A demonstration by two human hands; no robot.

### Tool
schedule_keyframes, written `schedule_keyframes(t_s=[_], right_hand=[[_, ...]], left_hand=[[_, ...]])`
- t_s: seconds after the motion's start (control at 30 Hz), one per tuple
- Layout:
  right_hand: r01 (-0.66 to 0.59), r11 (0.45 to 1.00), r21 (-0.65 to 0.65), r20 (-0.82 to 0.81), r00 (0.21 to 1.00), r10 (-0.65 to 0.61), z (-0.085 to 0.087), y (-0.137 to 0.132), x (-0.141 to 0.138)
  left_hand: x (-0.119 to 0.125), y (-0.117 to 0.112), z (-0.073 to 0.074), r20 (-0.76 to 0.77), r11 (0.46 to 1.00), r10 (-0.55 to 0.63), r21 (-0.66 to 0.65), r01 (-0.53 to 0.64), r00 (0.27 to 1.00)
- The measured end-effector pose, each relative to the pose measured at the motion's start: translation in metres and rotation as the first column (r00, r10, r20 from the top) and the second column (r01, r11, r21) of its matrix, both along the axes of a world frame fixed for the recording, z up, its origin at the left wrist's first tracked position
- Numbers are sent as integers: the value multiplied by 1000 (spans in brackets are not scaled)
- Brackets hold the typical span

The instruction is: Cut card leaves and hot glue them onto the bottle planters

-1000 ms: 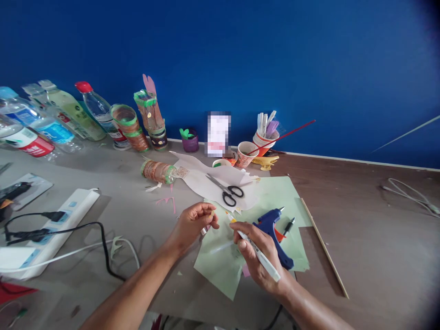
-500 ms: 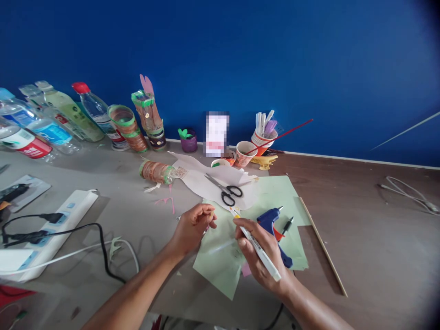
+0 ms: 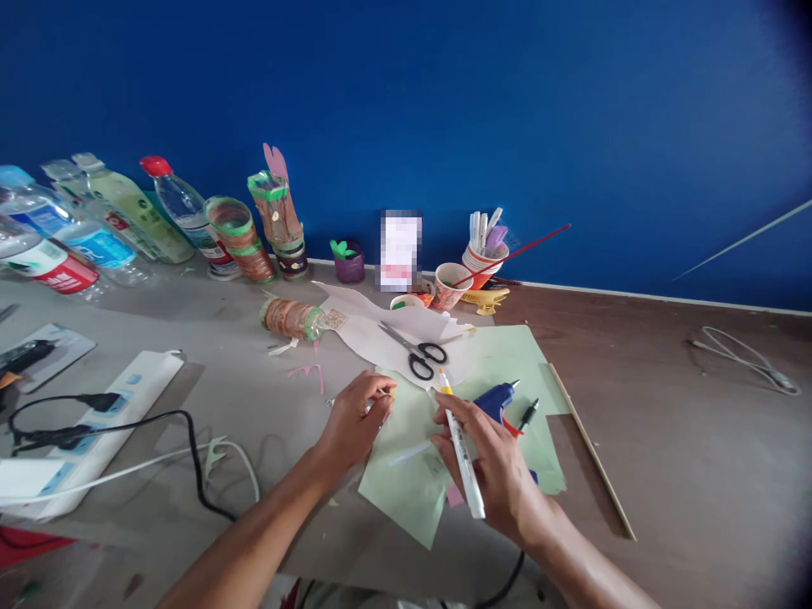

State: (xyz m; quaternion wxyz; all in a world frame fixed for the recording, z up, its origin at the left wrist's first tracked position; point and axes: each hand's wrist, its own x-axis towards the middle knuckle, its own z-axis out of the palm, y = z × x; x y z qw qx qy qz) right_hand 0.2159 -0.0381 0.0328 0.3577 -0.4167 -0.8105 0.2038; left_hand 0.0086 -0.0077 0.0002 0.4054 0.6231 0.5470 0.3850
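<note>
My right hand [image 3: 491,461] is closed round a white marker [image 3: 462,452] with a yellow tip that points away from me. Its fingers hover over a pale green paper sheet [image 3: 415,482]. My left hand [image 3: 355,419] is closed in a pinch on a small pale thing at the sheet's left edge; what it is I cannot make out. A blue glue gun [image 3: 498,402] lies just behind my right hand, with a black pen [image 3: 528,414] beside it. Black-handled scissors [image 3: 419,351] rest on white paper beyond both hands.
Plastic bottles [image 3: 95,228] and decorated bottle pieces [image 3: 279,211] line the blue wall. A decorated bottle [image 3: 292,317] lies on its side. Paper cups [image 3: 485,254] hold markers. A white power strip [image 3: 101,423] with black cables sits at left. A thin wooden stick [image 3: 593,452] lies right of the sheet.
My right hand has turned the marker from slanting leftward to pointing nearly straight away. My left hand has shifted slightly down towards the sheet.
</note>
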Motion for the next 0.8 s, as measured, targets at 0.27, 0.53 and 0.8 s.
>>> schedule_keyframes(t_s=[0.27, 0.53, 0.8], right_hand=[[166, 985, 49, 116, 978, -171, 8, -14, 49], [362, 927, 97, 257, 891, -374, -17, -19, 102], [343, 926, 157, 382, 844, -377, -32, -16, 124]], left_hand=[[-1, -1, -4, 3, 998, -25, 62, 25, 1000], [3, -2, -6, -7, 994, -56, 93, 57, 998], [3, -3, -7, 9, 987, -82, 137, 80, 997]])
